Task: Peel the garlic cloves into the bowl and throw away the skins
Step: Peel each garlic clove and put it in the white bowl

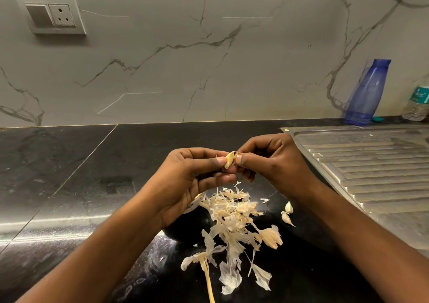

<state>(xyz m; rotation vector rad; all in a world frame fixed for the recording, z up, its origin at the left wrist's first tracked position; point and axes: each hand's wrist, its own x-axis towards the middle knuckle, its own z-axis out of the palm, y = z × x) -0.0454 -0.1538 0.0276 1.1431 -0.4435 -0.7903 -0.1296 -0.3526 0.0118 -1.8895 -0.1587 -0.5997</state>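
Loose garlic skins (234, 221) lie heaped on the black counter (69, 186) beside a bowl (185, 229) whose contents the left wrist hides. Two unpeeled cloves (287, 213) lie to the right. Above, left hand (192, 177) and right hand (271, 161) both pinch one garlic clove (230, 159). Behind stands an uncapped blue bottle (366, 94).

Illumination is dim and warm. A bright glare band crosses the black countertop (58, 220) at lower left. Wide-angle distortion bends frame edges; the centre stays sharp
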